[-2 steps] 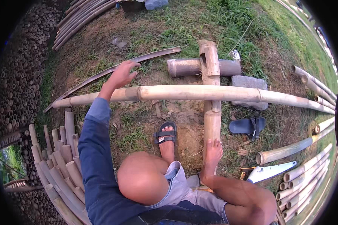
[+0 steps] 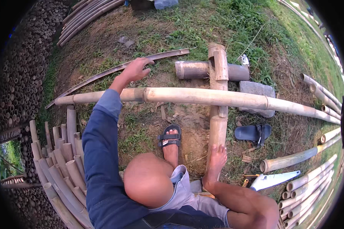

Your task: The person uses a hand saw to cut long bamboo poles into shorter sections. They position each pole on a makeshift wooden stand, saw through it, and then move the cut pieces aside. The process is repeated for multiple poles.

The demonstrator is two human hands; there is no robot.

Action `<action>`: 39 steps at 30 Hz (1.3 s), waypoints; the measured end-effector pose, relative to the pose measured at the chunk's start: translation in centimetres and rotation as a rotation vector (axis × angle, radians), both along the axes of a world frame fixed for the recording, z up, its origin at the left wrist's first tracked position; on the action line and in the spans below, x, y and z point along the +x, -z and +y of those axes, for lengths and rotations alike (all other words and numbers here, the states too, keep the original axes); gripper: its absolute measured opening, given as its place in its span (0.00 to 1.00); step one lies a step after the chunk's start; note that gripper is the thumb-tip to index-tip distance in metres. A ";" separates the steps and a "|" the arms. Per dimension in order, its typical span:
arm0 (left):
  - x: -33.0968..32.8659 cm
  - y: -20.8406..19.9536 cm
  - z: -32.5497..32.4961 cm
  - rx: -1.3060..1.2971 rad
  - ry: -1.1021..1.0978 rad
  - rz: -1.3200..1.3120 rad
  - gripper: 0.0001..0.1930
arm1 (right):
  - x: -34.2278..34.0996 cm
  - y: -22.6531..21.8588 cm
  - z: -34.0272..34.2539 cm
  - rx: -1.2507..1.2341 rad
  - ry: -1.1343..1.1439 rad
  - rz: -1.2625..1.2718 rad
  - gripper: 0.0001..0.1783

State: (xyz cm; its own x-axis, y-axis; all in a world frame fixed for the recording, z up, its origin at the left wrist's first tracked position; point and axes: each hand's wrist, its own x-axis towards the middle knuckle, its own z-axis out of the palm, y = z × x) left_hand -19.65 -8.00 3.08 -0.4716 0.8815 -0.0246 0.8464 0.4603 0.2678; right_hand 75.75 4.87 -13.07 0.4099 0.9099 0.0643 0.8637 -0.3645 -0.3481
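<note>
My left hand (image 2: 137, 70) reaches forward with its thumb and fingers apart, holding nothing. It overlaps a split bamboo strip (image 2: 164, 54) on the ground; whether it touches the strip I cannot tell. Below the hand, a long pale bamboo pole (image 2: 198, 96) runs crosswise from left to right, passing over a thick bamboo piece (image 2: 218, 128) with a cut notch at its far end. My bare right foot (image 2: 218, 156) rests on the near part of that piece. Its far end lies across a short dark bamboo log (image 2: 191, 70). My right hand is out of sight.
A grey stone block (image 2: 257, 89) sits under the pole at right. Nearer are an empty sandal (image 2: 252, 132) and a white-bladed handsaw (image 2: 275, 180). Cut bamboo poles (image 2: 309, 179) are stacked at right, and upright bamboo lengths (image 2: 71, 128) crowd the left.
My left hand has shifted slightly right and forward along the strip, its fingers still apart. The whole view has tilted and shifted a little. The pole and foot keep their places.
</note>
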 end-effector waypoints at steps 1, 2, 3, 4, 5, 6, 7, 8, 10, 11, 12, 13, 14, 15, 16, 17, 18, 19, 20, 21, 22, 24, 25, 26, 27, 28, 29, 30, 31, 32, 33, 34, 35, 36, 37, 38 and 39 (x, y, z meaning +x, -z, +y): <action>-1.7 2.5 3.2 -0.014 0.029 -0.035 0.30 | -0.2 -0.1 1.9 -0.008 -0.042 -0.004 0.33; -3.1 4.5 5.3 -0.061 0.037 -0.013 0.32 | -0.6 -0.2 3.3 -0.014 -0.062 -0.002 0.33; -3.2 5.9 8.4 -0.164 0.071 0.097 0.29 | -0.4 -0.8 4.4 -0.011 -0.077 -0.027 0.33; -3.1 7.1 10.8 -0.275 0.101 0.208 0.27 | -0.4 -1.3 5.6 -0.018 -0.083 -0.053 0.33; -2.7 8.2 12.9 -0.366 0.033 0.229 0.28 | -0.2 -1.9 6.8 -0.020 -0.101 -0.075 0.33; -3.9 9.4 13.2 -0.352 -0.034 0.231 0.33 | -0.7 -2.1 8.6 -0.031 -0.142 -0.075 0.33; -3.6 11.0 14.6 -0.320 -0.084 0.226 0.35 | -0.7 -2.8 10.0 -0.032 -0.168 -0.090 0.33; -4.0 11.5 14.7 -0.294 -0.134 0.233 0.38 | -0.5 -4.1 11.1 -0.037 -0.184 -0.101 0.33; -4.8 13.0 13.8 -0.347 -0.218 0.138 0.50 | -1.3 -5.8 15.6 -0.024 -0.247 -0.118 0.32; -5.1 12.8 13.6 -0.361 -0.251 0.100 0.56 | -1.5 -7.1 17.5 -0.007 -0.268 -0.113 0.32; -3.8 12.9 16.3 -0.339 -0.237 0.088 0.44 | -0.6 -9.4 18.8 0.018 -0.251 -0.133 0.32; -3.8 12.9 16.5 -0.381 -0.196 0.142 0.38 | -0.5 -11.4 21.0 0.037 -0.278 -0.127 0.32; -4.2 12.6 16.8 -0.418 -0.162 0.203 0.32 | -1.0 -13.3 23.3 0.064 -0.312 -0.114 0.32; -4.7 12.3 16.7 -0.462 -0.134 0.263 0.27 | -2.1 -15.4 25.7 0.086 -0.357 -0.093 0.32; -6.7 12.4 13.1 -0.451 -0.141 0.349 0.14 | -5.0 -16.7 29.5 0.102 -0.465 -0.043 0.32; -6.5 12.2 13.3 -0.417 -0.108 0.396 0.13 | -6.5 -18.7 31.3 0.115 -0.517 -0.019 0.32; -6.4 11.9 12.9 -0.385 -0.080 0.442 0.12 | -8.6 -20.7 33.1 0.128 -0.591 -0.001 0.32; -6.0 10.8 14.8 -0.331 -0.022 0.495 0.12 | -10.8 -23.6 34.0 0.153 -0.663 0.008 0.32; -5.8 9.7 14.8 -0.278 0.023 0.533 0.12 | -13.6 -26.2 34.5 0.168 -0.753 0.002 0.32; -5.3 8.3 14.5 -0.227 0.002 0.435 0.13 | -16.8 -28.0 34.9 0.174 -0.856 -0.012 0.32; -4.6 5.9 13.4 -0.187 -0.036 0.345 0.14 | -21.7 -29.9 35.0 0.192 -1.014 -0.026 0.32; -3.1 1.8 12.8 -0.124 -0.014 0.275 0.16 | -29.5 -33.1 32.5 0.269 -1.300 -0.120 0.32; -2.1 0.7 12.5 -0.115 0.032 0.281 0.17 | -33.9 -35.3 29.7 0.323 -1.453 -0.181 0.32; -1.4 -0.7 12.3 -0.101 0.079 0.294 0.18 | -37.9 -36.8 27.4 0.353 -1.544 -0.262 0.34; -0.3 -1.6 12.4 -0.003 0.091 0.275 0.18 | -41.3 -38.0 25.5 0.383 -1.629 -0.355 0.36; 1.6 -2.8 11.7 0.087 0.096 0.258 0.17 | -44.3 -38.2 24.4 0.433 -1.764 -0.325 0.39; 3.2 -3.9 11.1 0.175 0.099 0.243 0.16 | -47.3 -37.9 23.6 0.486 -1.900 -0.290 0.42; 5.4 -5.5 11.3 0.323 0.144 0.263 0.16 | -50.0 -37.2 23.1 0.500 -1.955 -0.313 0.43; 8.3 -7.2 11.9 0.470 0.187 0.271 0.15 | -52.2 -36.6 22.6 0.501 -2.011 -0.341 0.45; 11.2 -8.5 12.1 0.483 0.225 0.237 0.14 | -54.5 -36.1 21.4 0.530 -2.046 -0.303 0.46; 13.9 -9.6 12.4 0.500 0.269 0.209 0.13 | -56.4 -35.9 20.0 0.566 -2.073 -0.264 0.47; 16.9 -10.3 12.5 0.426 0.286 0.100 0.13 | -57.3 -35.9 19.0 0.529 -2.063 -0.281 0.48; 19.7 -10.7 12.5 0.349 0.299 -0.005 0.12 | -58.0 -36.0 18.1 0.493 -2.050 -0.296 0.49; 22.0 -10.2 12.7 0.300 0.300 -0.093 0.13 | -58.0 -36.1 16.8 0.236 -1.996 -0.262 0.49; 23.9 -9.3 12.7 0.250 0.307 -0.186 0.14 | -57.8 -35.8 16.1 -0.021 -1.918 -0.231 0.49; 25.2 -9.2 12.3 0.202 0.338 -0.254 0.15 | -57.1 -34.5 17.5 -0.343 -1.847 -0.270 0.50; 26.0 -9.1 11.4 0.154 0.366 -0.323 0.18 | -56.5 -33.6 18.6 -0.500 -1.929 -0.392 0.50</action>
